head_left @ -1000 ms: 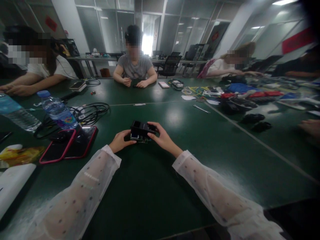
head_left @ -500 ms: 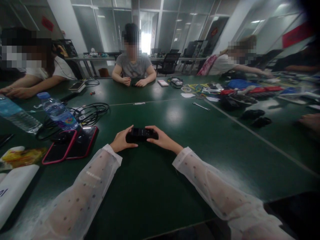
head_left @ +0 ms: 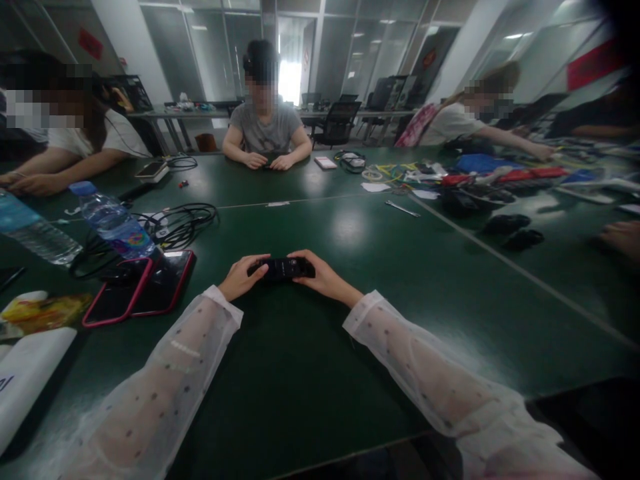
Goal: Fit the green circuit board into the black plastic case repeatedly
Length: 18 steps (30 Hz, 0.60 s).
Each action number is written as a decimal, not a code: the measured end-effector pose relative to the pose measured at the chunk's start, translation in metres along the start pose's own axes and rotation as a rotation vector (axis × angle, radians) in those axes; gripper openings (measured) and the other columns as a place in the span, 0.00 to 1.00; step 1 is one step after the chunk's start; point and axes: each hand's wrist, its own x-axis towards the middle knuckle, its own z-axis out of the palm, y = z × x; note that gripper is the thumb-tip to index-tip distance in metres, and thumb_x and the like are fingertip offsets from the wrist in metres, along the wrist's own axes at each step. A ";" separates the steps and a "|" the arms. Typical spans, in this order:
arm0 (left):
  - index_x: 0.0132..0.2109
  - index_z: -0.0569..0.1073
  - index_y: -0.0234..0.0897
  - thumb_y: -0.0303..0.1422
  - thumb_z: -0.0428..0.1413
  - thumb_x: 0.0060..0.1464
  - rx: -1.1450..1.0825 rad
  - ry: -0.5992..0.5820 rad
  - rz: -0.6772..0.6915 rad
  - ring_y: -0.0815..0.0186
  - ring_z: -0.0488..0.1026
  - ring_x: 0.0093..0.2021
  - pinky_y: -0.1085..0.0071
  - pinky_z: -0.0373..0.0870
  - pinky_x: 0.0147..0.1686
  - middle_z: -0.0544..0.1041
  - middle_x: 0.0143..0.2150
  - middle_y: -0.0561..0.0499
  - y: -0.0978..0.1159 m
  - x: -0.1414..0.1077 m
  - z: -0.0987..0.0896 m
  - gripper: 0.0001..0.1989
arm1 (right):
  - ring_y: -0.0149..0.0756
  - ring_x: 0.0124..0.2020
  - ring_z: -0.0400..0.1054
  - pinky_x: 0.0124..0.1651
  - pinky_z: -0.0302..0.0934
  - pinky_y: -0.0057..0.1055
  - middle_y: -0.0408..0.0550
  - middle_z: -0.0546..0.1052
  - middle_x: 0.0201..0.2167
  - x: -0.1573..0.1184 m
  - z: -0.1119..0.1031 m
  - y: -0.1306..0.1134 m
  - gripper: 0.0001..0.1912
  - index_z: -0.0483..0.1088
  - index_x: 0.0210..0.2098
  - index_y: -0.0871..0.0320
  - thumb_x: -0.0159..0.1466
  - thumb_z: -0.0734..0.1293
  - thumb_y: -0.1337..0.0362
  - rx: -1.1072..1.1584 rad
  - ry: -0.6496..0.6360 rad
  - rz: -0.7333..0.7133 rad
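Note:
A small black device with a dark screen showing faint light marks (head_left: pixel 283 268) is held between my two hands, just over the green table (head_left: pixel 310 373). I cannot make out its exact kind. My left hand (head_left: pixel 241 276) grips its left end, with the thumb lying over the front edge. Around the right end my right hand (head_left: pixel 323 277) is closed, fingers on the far side and thumb on the near side. Left of my hands lie two phones in red-edged cases, a nearer phone (head_left: pixel 113 303) overlapping a farther phone (head_left: pixel 170 287).
Beside the phones stand a tilted-looking water bottle (head_left: pixel 113 223) and coiled black cables (head_left: pixel 185 223). A white box (head_left: pixel 30 380) lies at the near left. A wrench (head_left: pixel 403 209) and a heap of cables (head_left: pixel 400 175) are farther right. A person (head_left: pixel 267 130) sits opposite; others sit at both sides.
My left thumb has moved from below the device up onto its front face. The device has tipped slightly, showing more of its screen. The person opposite has brought their hands closer together.

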 end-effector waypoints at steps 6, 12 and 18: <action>0.56 0.72 0.41 0.53 0.50 0.57 -0.070 -0.003 -0.025 0.53 0.69 0.57 0.53 0.65 0.57 0.73 0.56 0.44 -0.001 0.000 0.000 0.28 | 0.42 0.58 0.64 0.61 0.59 0.49 0.49 0.68 0.55 0.001 -0.003 0.002 0.26 0.62 0.56 0.51 0.60 0.70 0.65 0.064 -0.023 0.006; 0.58 0.71 0.40 0.52 0.53 0.57 -0.191 -0.031 -0.065 0.53 0.70 0.57 0.52 0.65 0.58 0.71 0.58 0.42 -0.010 0.002 0.004 0.29 | 0.41 0.55 0.67 0.60 0.61 0.49 0.49 0.68 0.55 0.003 -0.007 0.002 0.28 0.62 0.58 0.50 0.60 0.71 0.59 0.262 -0.076 0.135; 0.58 0.70 0.41 0.50 0.54 0.57 -0.254 -0.046 -0.063 0.52 0.71 0.56 0.51 0.67 0.56 0.74 0.56 0.43 -0.011 0.002 0.005 0.27 | 0.41 0.53 0.68 0.59 0.62 0.49 0.49 0.70 0.52 0.004 -0.007 0.002 0.31 0.63 0.57 0.52 0.56 0.74 0.60 0.370 -0.055 0.237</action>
